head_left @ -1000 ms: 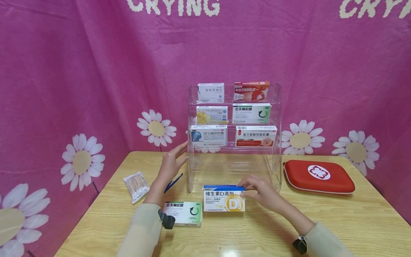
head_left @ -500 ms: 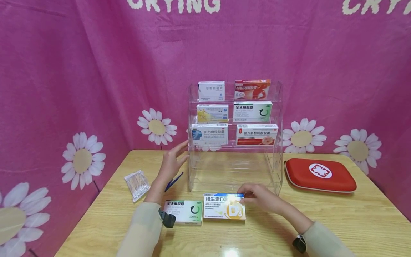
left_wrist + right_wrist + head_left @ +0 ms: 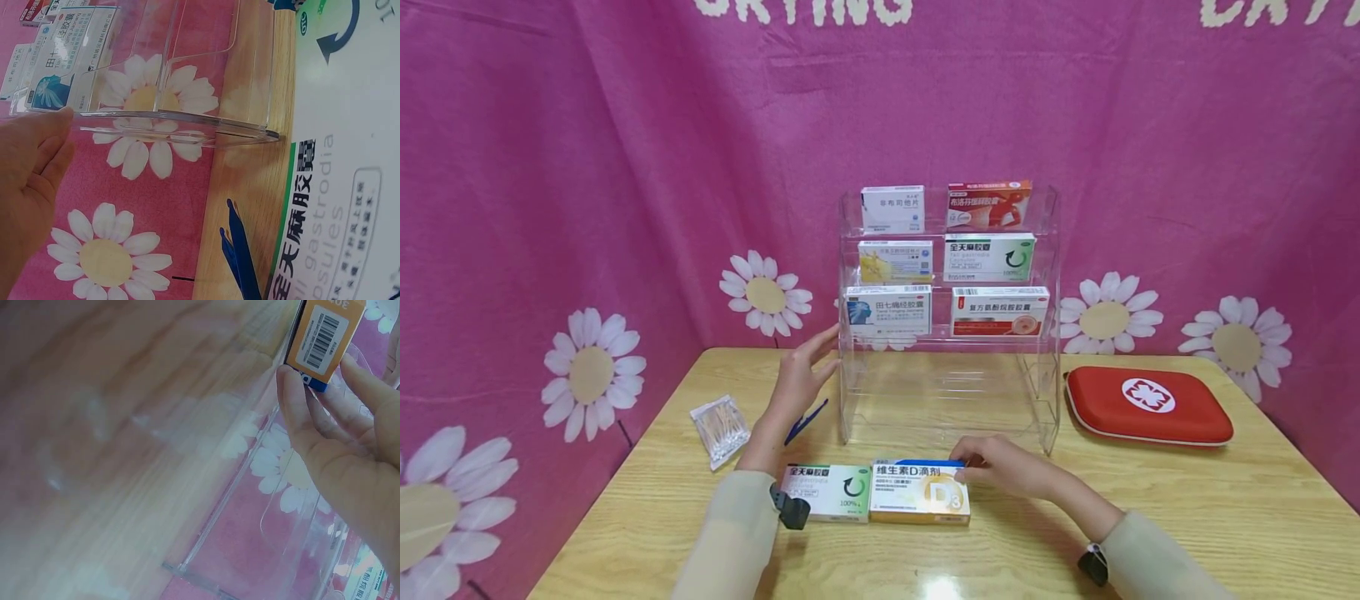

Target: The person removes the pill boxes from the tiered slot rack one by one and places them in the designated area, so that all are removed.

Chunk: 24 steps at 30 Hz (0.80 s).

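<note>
My right hand [image 3: 1007, 468] pinches the right end of a white, blue and yellow vitamin D drops box [image 3: 917, 493] low over the table front. In the right wrist view thumb and fingers hold the orange barcoded end of this box [image 3: 325, 340]. Directly left of it lies a white and green capsule box [image 3: 831, 493], edge to edge in the head view. My left hand [image 3: 797, 379] touches the left side of a clear acrylic display rack [image 3: 951, 392] with extended fingers. Several medicine boxes fill its three upper tiers, among them a blue and white box [image 3: 72, 59].
Behind my left wrist lie blue tweezers [image 3: 806, 422] and a bag of cotton swabs [image 3: 720, 431]. A red first-aid case [image 3: 1150, 406] sits right of the rack. A pink flowered curtain [image 3: 625, 167] hangs behind the wooden table [image 3: 647, 533].
My right hand has drawn the vitamin D drops box toward me and slightly left, against the green and white capsule box, tilting it back flatter. My left hand has stayed at the rack.
</note>
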{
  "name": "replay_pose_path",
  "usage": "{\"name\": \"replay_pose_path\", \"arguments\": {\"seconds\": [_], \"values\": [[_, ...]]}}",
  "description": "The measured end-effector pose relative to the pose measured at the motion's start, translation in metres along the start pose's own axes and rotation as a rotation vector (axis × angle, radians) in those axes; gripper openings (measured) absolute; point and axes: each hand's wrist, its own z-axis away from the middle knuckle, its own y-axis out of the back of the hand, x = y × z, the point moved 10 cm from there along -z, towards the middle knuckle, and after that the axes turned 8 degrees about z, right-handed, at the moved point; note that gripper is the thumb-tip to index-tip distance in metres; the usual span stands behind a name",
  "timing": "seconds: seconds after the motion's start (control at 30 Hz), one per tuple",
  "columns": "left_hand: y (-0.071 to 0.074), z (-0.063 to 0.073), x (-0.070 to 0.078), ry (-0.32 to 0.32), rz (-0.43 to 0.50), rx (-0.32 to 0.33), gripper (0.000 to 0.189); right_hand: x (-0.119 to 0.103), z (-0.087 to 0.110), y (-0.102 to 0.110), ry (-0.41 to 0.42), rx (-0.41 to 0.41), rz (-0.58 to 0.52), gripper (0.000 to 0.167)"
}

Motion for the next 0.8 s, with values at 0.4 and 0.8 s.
{"name": "replay_pose_path", "arguments": {"seconds": [0.4, 0.8], "values": [[-0.001, -0.002, 0.003, -0.027, 0.007, 0.01, 0.053, 0.007, 0.002, 0.003, -0.029, 0.009, -0.001, 0.028], [-0.001, 0.0, -0.001, 0.01, -0.001, -0.003, 0.054, 0.016, 0.01, 0.063, -0.127, 0.339, 0.122, 0.03]]}}
